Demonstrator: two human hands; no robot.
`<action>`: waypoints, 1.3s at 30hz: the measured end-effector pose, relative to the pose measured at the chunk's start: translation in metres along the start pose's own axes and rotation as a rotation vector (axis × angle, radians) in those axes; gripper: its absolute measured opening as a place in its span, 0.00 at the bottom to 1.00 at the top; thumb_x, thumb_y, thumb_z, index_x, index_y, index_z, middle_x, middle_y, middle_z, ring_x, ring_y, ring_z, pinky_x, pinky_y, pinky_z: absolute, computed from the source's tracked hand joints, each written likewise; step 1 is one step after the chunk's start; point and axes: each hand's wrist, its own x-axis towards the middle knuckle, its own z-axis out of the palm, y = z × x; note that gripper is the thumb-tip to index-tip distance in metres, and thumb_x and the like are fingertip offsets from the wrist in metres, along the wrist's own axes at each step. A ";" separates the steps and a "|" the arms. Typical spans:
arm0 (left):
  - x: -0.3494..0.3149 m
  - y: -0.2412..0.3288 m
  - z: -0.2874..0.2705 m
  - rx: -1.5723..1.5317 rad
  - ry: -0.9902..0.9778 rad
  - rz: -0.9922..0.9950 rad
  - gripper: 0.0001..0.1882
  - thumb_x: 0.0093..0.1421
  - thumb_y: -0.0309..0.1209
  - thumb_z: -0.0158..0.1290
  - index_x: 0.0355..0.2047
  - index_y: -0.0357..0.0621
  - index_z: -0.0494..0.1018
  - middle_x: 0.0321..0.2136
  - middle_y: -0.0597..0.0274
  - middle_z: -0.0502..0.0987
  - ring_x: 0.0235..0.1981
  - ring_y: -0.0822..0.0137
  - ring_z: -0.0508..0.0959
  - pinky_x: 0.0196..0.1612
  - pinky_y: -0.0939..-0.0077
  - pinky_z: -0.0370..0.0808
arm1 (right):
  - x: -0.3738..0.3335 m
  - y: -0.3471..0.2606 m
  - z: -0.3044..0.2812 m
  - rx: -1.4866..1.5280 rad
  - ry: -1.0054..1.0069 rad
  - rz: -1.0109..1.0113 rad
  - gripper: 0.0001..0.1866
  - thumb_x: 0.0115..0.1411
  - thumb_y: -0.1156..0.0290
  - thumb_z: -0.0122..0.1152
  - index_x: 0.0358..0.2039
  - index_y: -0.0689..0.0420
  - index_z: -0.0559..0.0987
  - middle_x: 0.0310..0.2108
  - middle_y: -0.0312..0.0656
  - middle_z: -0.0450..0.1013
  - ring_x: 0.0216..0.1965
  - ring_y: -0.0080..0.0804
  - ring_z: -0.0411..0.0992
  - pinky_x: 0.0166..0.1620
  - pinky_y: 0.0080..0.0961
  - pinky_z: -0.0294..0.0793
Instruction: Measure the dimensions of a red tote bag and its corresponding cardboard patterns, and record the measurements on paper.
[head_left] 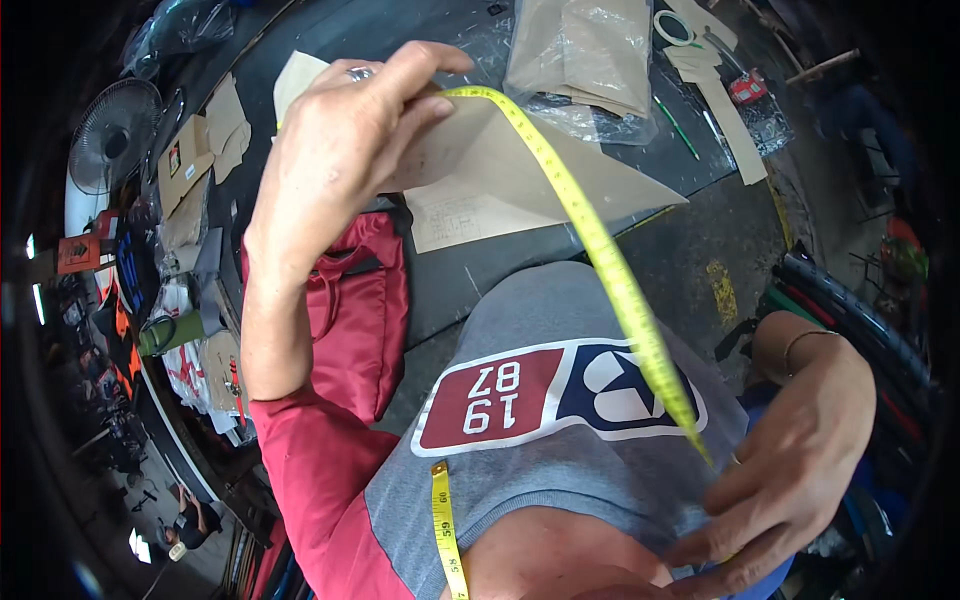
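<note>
A yellow tape measure (590, 225) stretches in a slack arc between my two hands. My left hand (350, 150), over the table, is closed on the tape between thumb and fingers. Near my right shoulder, my right hand (800, 460) has its fingers curled at the tape's lower part; the exact grip is partly hidden. The tape's metal-tipped end (440, 480) hangs on the left side of my chest. Below my left hand a brown paper sheet (470, 205) lies on the dark table, partly covered by the hand. Red fabric with a cord (360, 310) lies beside my left forearm.
A clear bag of brown paper pieces (585, 60), a tape roll (673, 28), a green pencil (678, 130) and paper strips (735, 125) lie on the far table. At left stand a fan (115, 130) and cardboard (185, 160). Another person (195, 525) is in the lower left distance.
</note>
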 end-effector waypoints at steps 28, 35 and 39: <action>0.015 0.039 -0.027 -0.008 -0.241 0.110 0.08 0.60 0.27 0.61 0.38 0.44 0.74 0.28 0.57 0.80 0.34 0.53 0.80 0.39 0.63 0.75 | 0.001 0.156 -0.063 -0.171 0.601 0.443 0.28 0.61 0.65 0.71 0.58 0.65 0.77 0.48 0.48 0.79 0.52 0.33 0.77 0.55 0.28 0.76; 0.005 0.023 -0.057 -0.122 -0.307 -0.017 0.07 0.61 0.25 0.61 0.39 0.38 0.77 0.31 0.55 0.81 0.34 0.57 0.81 0.40 0.69 0.76 | -0.019 0.139 -0.072 -0.108 0.538 0.670 0.17 0.68 0.79 0.57 0.56 0.57 0.82 0.42 0.45 0.81 0.26 0.17 0.72 0.26 0.15 0.71; -0.001 0.018 -0.083 -0.155 -0.304 -0.143 0.05 0.62 0.22 0.60 0.38 0.34 0.78 0.33 0.59 0.80 0.34 0.68 0.80 0.41 0.76 0.76 | -0.038 0.146 -0.060 -0.338 0.574 0.492 0.19 0.68 0.77 0.57 0.58 0.55 0.81 0.45 0.45 0.78 0.24 0.20 0.69 0.27 0.17 0.69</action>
